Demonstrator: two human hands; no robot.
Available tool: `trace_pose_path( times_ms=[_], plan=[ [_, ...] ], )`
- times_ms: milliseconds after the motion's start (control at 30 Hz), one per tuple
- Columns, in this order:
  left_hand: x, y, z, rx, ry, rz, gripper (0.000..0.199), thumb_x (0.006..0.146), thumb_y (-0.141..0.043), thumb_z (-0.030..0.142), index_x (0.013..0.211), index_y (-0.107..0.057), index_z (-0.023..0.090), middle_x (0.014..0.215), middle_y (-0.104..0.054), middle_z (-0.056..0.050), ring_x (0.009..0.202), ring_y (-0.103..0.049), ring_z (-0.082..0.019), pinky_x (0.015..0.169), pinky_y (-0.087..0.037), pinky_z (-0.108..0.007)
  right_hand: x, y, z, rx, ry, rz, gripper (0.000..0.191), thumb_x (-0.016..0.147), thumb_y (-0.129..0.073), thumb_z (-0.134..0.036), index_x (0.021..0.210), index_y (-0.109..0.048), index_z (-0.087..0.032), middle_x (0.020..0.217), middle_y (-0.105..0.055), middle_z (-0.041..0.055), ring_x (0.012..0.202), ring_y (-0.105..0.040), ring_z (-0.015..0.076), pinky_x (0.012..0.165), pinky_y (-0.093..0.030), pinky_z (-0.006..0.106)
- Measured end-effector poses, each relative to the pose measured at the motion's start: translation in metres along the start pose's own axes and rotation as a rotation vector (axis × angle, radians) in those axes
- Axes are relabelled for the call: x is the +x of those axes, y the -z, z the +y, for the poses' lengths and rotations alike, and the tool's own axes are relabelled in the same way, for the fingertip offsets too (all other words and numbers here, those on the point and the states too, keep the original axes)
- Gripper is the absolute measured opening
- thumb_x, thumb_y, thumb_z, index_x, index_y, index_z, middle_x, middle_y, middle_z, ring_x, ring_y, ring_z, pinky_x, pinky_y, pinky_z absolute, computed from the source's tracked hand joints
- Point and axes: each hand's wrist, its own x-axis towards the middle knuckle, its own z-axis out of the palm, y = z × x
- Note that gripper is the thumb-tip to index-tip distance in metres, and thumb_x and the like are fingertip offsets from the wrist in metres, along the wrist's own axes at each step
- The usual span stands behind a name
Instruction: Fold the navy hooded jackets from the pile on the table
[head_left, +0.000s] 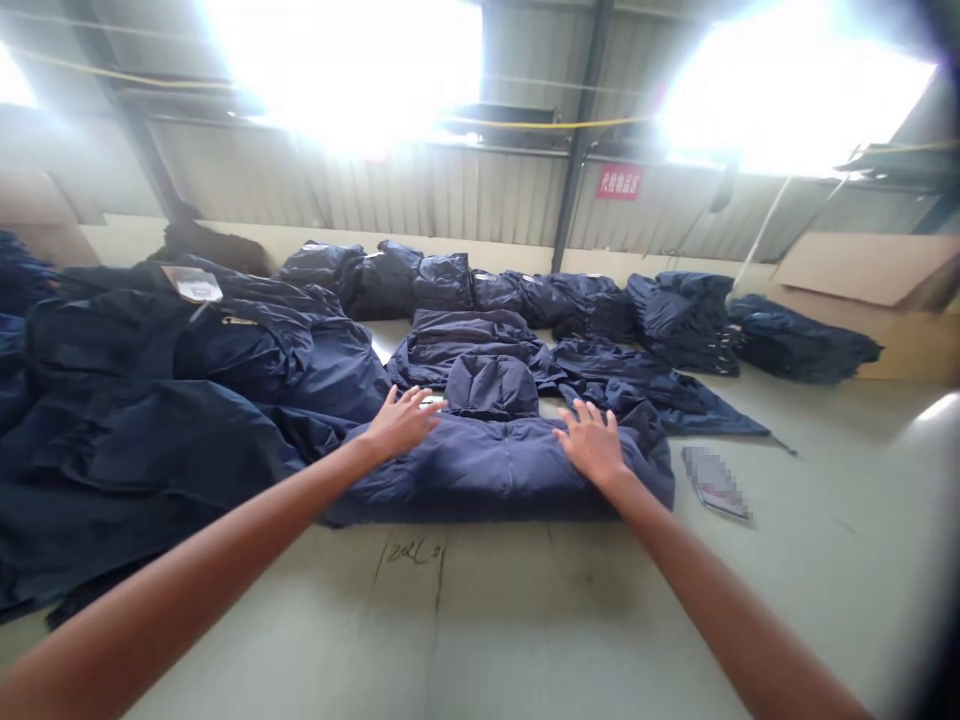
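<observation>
A navy hooded jacket (pixel 480 470) lies spread across the work surface before me, its hood (pixel 493 388) pointing away and a zip running down the middle. My left hand (pixel 405 422) is over its left shoulder, fingers stretched out and apart. Over the right shoulder is my right hand (pixel 592 440), also with fingers spread. Both hands seem to rest on or just above the cloth; contact is hard to make out. Neither one grips anything. Behind the hood lies another dark garment (pixel 472 335).
Dark garments (pixel 150 420) are heaped at the left, with a tag (pixel 193 284) on top. Folded stacks (pixel 446 282) line the back. A blurred flat packet (pixel 715 482) lies to the right. Cardboard boxes (pixel 862 290) stand at the far right. Handwriting (pixel 411 553) marks the pale surface (pixel 360 640).
</observation>
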Motion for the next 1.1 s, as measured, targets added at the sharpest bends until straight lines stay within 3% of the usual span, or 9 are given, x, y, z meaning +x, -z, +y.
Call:
trace_pose_path(
  times_ms=[133, 200, 267, 500, 700, 833, 933, 1000, 1100],
  plan=[
    [-0.024, -0.078, -0.004, -0.172, 0.134, -0.155, 0.054, 0.112, -0.039, 0.043, 0.165, -0.043, 0.035, 0.169, -0.044, -0.012, 0.155, -0.039, -0.038, 0.123, -0.026, -0.070, -0.016, -0.070, 0.004, 0.126, -0.131, -0.271, 0.059, 0.112, -0.033, -0.052, 0.165, -0.043, -0.027, 0.172, -0.037, 0.0152, 0.158, -0.033, 0.0337, 0.125, -0.022, 0.059],
    [-0.029, -0.099, -0.007, -0.204, 0.165, -0.146, 0.056, 0.112, -0.038, 0.044, 0.167, -0.037, 0.036, 0.172, -0.039, -0.009, 0.158, -0.036, -0.037, 0.125, -0.025, -0.068, -0.019, -0.087, 0.006, 0.162, -0.144, -0.288, 0.060, 0.112, -0.031, -0.053, 0.166, -0.041, -0.028, 0.172, -0.037, 0.0141, 0.159, -0.032, 0.0321, 0.126, -0.022, 0.057],
    [-0.032, -0.107, -0.008, -0.209, 0.174, -0.125, 0.056, 0.112, -0.039, 0.045, 0.167, -0.038, 0.038, 0.173, -0.039, -0.008, 0.159, -0.036, -0.036, 0.126, -0.024, -0.067, -0.019, -0.092, 0.007, 0.169, -0.140, -0.276, 0.061, 0.112, -0.032, -0.054, 0.166, -0.042, -0.028, 0.172, -0.037, 0.0139, 0.159, -0.032, 0.0321, 0.126, -0.023, 0.056],
    [-0.055, -0.092, 0.006, -0.198, 0.168, -0.111, 0.055, 0.110, -0.043, 0.042, 0.165, -0.041, 0.038, 0.171, -0.043, -0.009, 0.157, -0.038, -0.036, 0.125, -0.026, -0.068, -0.047, -0.083, 0.009, 0.152, -0.115, -0.217, 0.059, 0.111, -0.037, -0.051, 0.163, -0.046, -0.027, 0.168, -0.043, 0.0151, 0.156, -0.038, 0.0333, 0.125, -0.028, 0.057],
    [-0.125, -0.081, 0.040, -0.187, 0.134, -0.075, 0.055, 0.109, -0.044, 0.040, 0.164, -0.043, 0.040, 0.170, -0.043, -0.007, 0.157, -0.039, -0.035, 0.125, -0.027, -0.068, -0.135, -0.074, 0.007, 0.126, -0.091, -0.124, 0.056, 0.109, -0.042, -0.048, 0.160, -0.053, -0.027, 0.165, -0.049, 0.0160, 0.153, -0.043, 0.0377, 0.122, -0.032, 0.061],
    [-0.166, -0.063, 0.049, -0.201, 0.093, -0.105, 0.057, 0.107, -0.048, 0.044, 0.164, -0.041, 0.045, 0.169, -0.045, -0.005, 0.153, -0.046, -0.036, 0.120, -0.036, -0.064, -0.183, -0.060, 0.016, 0.103, -0.069, -0.132, 0.057, 0.105, -0.047, -0.053, 0.155, -0.058, -0.029, 0.159, -0.056, 0.0154, 0.148, -0.050, 0.0401, 0.117, -0.041, 0.062],
    [-0.167, -0.040, 0.038, -0.229, 0.089, -0.123, 0.070, 0.101, -0.059, 0.051, 0.166, -0.038, 0.042, 0.164, -0.052, -0.007, 0.147, -0.052, -0.035, 0.119, -0.041, -0.056, -0.184, -0.043, 0.029, 0.116, -0.045, -0.125, 0.061, 0.101, -0.052, -0.056, 0.156, -0.057, -0.029, 0.159, -0.056, 0.0148, 0.146, -0.053, 0.0393, 0.117, -0.043, 0.061],
    [-0.157, -0.027, 0.027, -0.240, 0.098, -0.140, 0.078, 0.096, -0.065, 0.056, 0.167, -0.039, 0.037, 0.161, -0.055, -0.010, 0.149, -0.050, -0.037, 0.124, -0.034, -0.057, -0.172, -0.034, 0.036, 0.140, 0.007, -0.117, 0.064, 0.100, -0.054, -0.053, 0.159, -0.052, -0.027, 0.163, -0.051, 0.0140, 0.151, -0.046, 0.0381, 0.122, -0.037, 0.061],
    [-0.144, -0.019, 0.018, -0.295, 0.103, -0.257, 0.074, 0.097, -0.064, 0.057, 0.164, -0.044, 0.035, 0.160, -0.057, -0.011, 0.150, -0.049, -0.038, 0.128, -0.024, -0.064, -0.152, -0.033, 0.039, 0.212, 0.072, -0.237, 0.065, 0.100, -0.052, -0.045, 0.162, -0.046, -0.025, 0.165, -0.049, 0.0134, 0.155, -0.041, 0.0347, 0.124, -0.035, 0.061]
  ],
)
